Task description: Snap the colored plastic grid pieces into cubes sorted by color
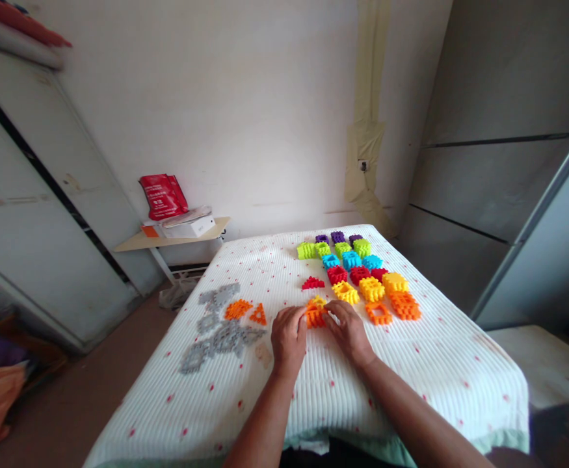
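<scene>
Orange bristled plastic block [314, 318] sits between the left hand [289, 339] and the right hand [348, 331], which are together and seem to grip it by its toothed edges from either side. A yellow bristled piece [317, 301] touches its far side. The block should feel light and stiff, and its rim offers the surest hold. Left of the left hand lie an orange triangle frame [258, 315] and linked gray pieces [218, 331]. Beyond the hands, rows of colored blocks [357, 273] cover the white quilted bedspread [362, 396]. Farther off, past the left hand, a red bag [163, 197] stands on a small table [167, 241].
</scene>
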### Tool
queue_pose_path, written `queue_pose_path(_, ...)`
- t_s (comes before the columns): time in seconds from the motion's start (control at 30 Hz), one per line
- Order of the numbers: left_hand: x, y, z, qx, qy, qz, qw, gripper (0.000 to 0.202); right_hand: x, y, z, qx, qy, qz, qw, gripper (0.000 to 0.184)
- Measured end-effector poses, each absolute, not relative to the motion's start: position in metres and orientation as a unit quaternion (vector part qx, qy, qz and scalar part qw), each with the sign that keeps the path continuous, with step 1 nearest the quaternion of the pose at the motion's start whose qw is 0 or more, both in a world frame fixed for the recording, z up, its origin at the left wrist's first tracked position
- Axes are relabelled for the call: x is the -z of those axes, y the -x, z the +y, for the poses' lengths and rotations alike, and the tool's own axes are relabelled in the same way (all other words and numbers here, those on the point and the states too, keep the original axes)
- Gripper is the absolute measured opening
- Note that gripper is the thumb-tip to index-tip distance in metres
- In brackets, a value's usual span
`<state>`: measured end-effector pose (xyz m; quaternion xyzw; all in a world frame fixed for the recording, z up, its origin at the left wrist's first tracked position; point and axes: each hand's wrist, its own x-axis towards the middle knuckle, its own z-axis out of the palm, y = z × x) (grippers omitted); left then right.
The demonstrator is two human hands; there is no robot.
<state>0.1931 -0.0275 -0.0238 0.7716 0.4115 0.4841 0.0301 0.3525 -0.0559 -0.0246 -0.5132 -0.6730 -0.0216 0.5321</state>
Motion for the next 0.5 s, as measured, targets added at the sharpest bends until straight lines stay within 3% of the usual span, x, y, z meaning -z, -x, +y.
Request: queue_pose_path(0.5, 0.0244, -0.1938, -0.0287, -0.47, -0.777, 0.419, 0.023, 0.028, 0.0253, -0.3527, -0.0571, 0.01, 0.533, -0.678, 0.507, 0.019)
